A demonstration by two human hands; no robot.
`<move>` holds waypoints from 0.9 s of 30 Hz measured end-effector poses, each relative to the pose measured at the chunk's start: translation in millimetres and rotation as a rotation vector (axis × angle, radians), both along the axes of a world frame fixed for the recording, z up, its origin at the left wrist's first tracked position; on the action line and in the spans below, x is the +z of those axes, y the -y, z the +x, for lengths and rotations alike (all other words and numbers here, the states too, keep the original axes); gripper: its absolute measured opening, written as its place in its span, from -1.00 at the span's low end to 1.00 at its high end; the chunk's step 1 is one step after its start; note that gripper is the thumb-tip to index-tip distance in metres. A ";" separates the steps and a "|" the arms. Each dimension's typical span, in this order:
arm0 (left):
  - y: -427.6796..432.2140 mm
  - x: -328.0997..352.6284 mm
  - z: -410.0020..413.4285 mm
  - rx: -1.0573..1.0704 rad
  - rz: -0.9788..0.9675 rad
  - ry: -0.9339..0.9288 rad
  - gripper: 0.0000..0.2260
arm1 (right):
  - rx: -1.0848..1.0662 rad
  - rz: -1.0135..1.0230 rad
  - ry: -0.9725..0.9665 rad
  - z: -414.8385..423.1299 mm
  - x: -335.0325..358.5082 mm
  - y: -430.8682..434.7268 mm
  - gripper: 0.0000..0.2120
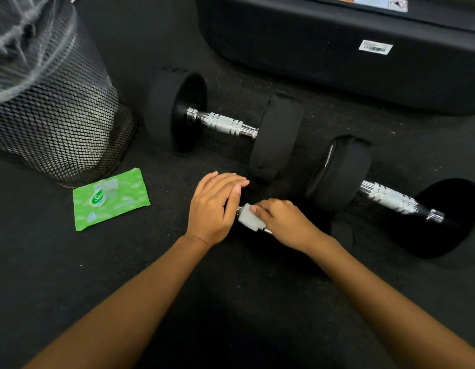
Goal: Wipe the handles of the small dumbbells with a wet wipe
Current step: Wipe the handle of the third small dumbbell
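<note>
Floor (244, 302), dark and speckled, under dumbbells (225, 123); left hand (215, 206) flat, right hand (284, 222) clamped around wet wipe (248, 217).

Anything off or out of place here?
Nothing stands out: right hand holds the wipe on a handle, left hand rests flat beside it; two other dumbbells lie intact, pack sits by the bin.

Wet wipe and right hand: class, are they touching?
Touching. The head view shows the right hand curled over the wet wipe on a dumbbell handle.
</note>
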State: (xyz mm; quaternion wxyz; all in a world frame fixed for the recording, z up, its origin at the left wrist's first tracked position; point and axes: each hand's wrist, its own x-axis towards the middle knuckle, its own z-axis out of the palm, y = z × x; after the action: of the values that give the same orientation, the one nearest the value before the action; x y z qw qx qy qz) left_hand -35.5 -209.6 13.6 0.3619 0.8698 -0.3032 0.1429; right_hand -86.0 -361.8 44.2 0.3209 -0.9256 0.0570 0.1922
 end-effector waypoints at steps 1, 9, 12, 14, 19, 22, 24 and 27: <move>0.0 -0.5 0.1 0.001 -0.003 0.004 -0.72 | 0.012 -0.007 -0.020 0.5 1.0 1.2 -0.66; 0.1 0.8 0.5 -0.009 -0.004 0.014 -0.71 | 0.158 -0.125 0.062 3.0 5.3 -16.8 -0.68; -1.1 0.0 1.0 -0.017 -0.001 0.011 -0.72 | 0.165 -0.091 -0.031 0.1 8.8 3.1 -0.62; -0.7 0.1 0.5 -0.011 -0.009 0.009 -0.73 | 0.166 -0.128 -0.043 -5.1 9.9 11.1 -0.60; 0.2 -0.6 0.3 -0.013 -0.004 0.011 -0.72 | 0.132 -0.205 0.072 -2.0 7.7 -6.1 -0.65; -0.5 -0.8 1.0 -0.017 0.009 0.016 -0.71 | 0.071 -0.167 0.225 -3.7 1.6 -18.9 -0.68; -1.1 -0.6 0.9 -0.022 0.021 0.015 -0.71 | 0.173 -0.293 0.319 -12.3 -3.0 -20.5 -0.66; -1.1 0.0 0.7 -0.020 0.011 0.005 -0.72 | 0.209 -0.430 0.425 -26.0 -5.6 -9.3 -0.59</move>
State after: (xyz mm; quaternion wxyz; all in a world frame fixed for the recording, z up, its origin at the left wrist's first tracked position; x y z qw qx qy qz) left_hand -34.7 -208.5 13.6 0.3577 0.8685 -0.3134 0.1398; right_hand -112.0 -352.5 38.6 0.1013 -0.9925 -0.0674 0.0099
